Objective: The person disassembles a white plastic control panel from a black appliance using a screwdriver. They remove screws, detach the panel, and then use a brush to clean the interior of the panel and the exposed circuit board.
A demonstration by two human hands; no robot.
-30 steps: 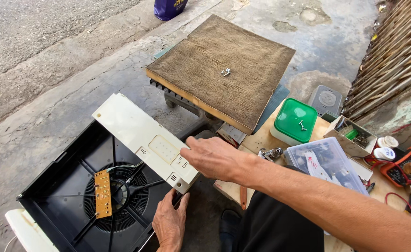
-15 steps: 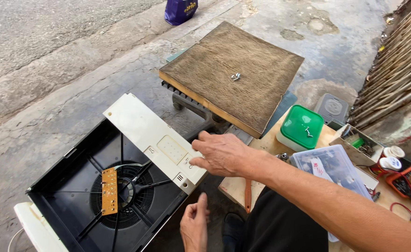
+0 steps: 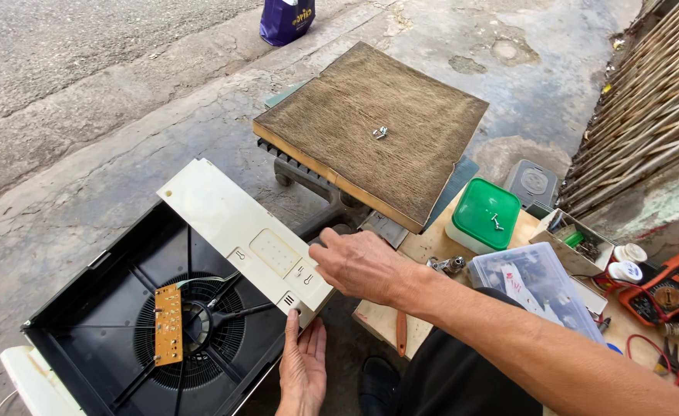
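1. Pressing our left hand (image 3: pixel 302 368), fingers flat and spread, against the near corner of the cream control panel (image 3: pixel 248 241).
2. We rest our right hand (image 3: pixel 360 266), loosely curled, on its end, grasping nothing.
3. It lies across the black housing (image 3: pixel 100 308) on the ground, beside our cluttered bench (image 3: pixel 432 245).

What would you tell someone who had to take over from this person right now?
Left hand: flat against the near corner of the black fan housing, fingertips at the cream control panel; no closed grip.
Right hand: palm down at the panel's right end, fingers curled, nothing visibly held.
Things: housing lies open on the concrete; small orange circuit board sits over the fan grille.
Done: housing is open, loose screws lie on the brown board.
Left: panel is still on the housing edge.
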